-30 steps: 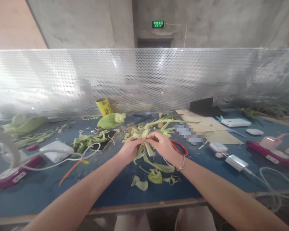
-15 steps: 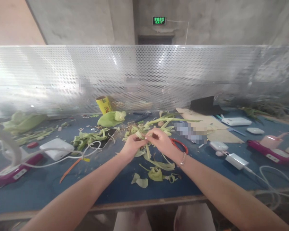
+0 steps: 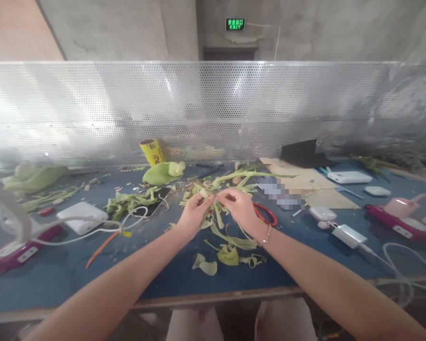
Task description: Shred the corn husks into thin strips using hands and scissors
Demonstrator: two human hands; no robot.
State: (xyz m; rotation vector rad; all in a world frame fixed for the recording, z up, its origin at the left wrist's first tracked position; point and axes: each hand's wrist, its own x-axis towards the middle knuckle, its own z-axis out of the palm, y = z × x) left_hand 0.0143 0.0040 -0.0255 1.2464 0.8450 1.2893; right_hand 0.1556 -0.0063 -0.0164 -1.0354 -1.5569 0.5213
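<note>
My left hand (image 3: 194, 213) is closed in a pinch around a pale green plant piece (image 3: 205, 193), whose end sticks up between thumb and fingers. Close beside it, my right hand (image 3: 239, 208) has thumb and fingertips pressed together; what they hold, if anything, is too small to make out. Under and around both hands lie loose green stems and peelings, with a long curled strip (image 3: 234, 241) in front. Nearer the table edge are a crumpled green leaf (image 3: 228, 255) and pale leaf scraps (image 3: 204, 265). A red ring-shaped loop (image 3: 271, 220) lies partly behind my right wrist.
A yellow tube (image 3: 152, 152) and a big green leafy piece (image 3: 161, 173) stand and lie at the back. Purple power strips (image 3: 399, 225) with white cables sit at both sides. A white box (image 3: 82, 218), a dark phone (image 3: 158, 202) and brown paper (image 3: 332, 198) are around.
My fingertips have drawn slightly apart, the right hand's pinch shifting a little away from the left. The plant piece stays in my left hand. The whole view has tipped slightly.
</note>
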